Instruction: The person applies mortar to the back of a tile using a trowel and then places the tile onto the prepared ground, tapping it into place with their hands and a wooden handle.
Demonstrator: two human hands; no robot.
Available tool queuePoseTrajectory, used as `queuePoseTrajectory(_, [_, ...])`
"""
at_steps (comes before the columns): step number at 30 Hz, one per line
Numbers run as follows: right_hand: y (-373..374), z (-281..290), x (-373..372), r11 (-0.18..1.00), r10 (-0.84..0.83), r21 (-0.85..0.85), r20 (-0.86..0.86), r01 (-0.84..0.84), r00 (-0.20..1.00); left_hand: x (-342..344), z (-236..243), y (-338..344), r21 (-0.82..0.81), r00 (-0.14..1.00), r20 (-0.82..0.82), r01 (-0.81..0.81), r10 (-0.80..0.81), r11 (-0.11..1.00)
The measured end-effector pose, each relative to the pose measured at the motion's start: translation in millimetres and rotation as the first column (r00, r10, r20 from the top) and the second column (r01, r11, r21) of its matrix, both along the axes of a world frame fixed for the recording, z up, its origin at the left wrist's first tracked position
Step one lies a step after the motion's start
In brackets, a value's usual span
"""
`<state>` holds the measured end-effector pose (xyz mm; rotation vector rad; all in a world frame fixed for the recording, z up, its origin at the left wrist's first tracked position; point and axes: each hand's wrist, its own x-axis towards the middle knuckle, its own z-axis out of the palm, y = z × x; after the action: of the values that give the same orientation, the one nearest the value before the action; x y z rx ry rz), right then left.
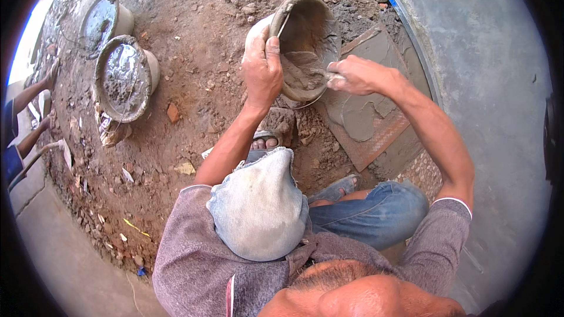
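Note:
Tipped on its side, a mortar-caked bucket (258, 32) has its mouth turned toward the right. My left hand (262, 70) grips its rim, with the thumb over the edge. In my right hand (355, 75) is the handle of a trowel, and the fingers are closed round it. The trowel's blade (302, 61) reaches into the bucket among wet grey mortar (305, 79); part of it is covered. Below and to the right of the bucket lies a reddish tile (376, 141), partly coated with wet mortar (361, 114).
Two more buckets, one nearer (147, 67) and one farther (124, 23), stand at left with wet grey contents. Rubble-strewn soil (194, 52) spreads between. A smooth grey floor (487, 82) borders the right side. Another person's hand (54, 73) and a hoe-like tool (64, 152) show far left.

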<state>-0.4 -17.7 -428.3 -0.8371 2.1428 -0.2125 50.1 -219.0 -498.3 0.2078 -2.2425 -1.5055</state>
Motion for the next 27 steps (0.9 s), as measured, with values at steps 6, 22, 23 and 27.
queuePoseTrajectory(6, [46.4,23.6,9.3,0.882,-0.470,0.176,0.397,0.437,0.789,-1.5,-5.3,-15.3,-0.011,0.991,0.126,-0.033,0.035,0.999])
queuePoseTrajectory(22, [212.9,-74.5,281.4,0.422,-0.810,-0.151,-0.506,0.894,0.297,-5.0,-11.5,-47.8,0.116,0.959,0.276,-0.098,0.062,0.988])
queuePoseTrajectory(23, [212.9,-76.5,285.1,0.362,-0.852,-0.245,-0.478,0.899,0.213,-4.3,-15.0,-53.6,0.034,0.955,0.285,-0.091,0.078,0.995])
queuePoseTrajectory(27, [215.3,-71.3,292.2,0.361,-0.921,-0.356,-0.280,0.862,0.270,-3.8,-31.4,-74.0,0.020,0.925,0.372,-0.097,0.082,0.995])
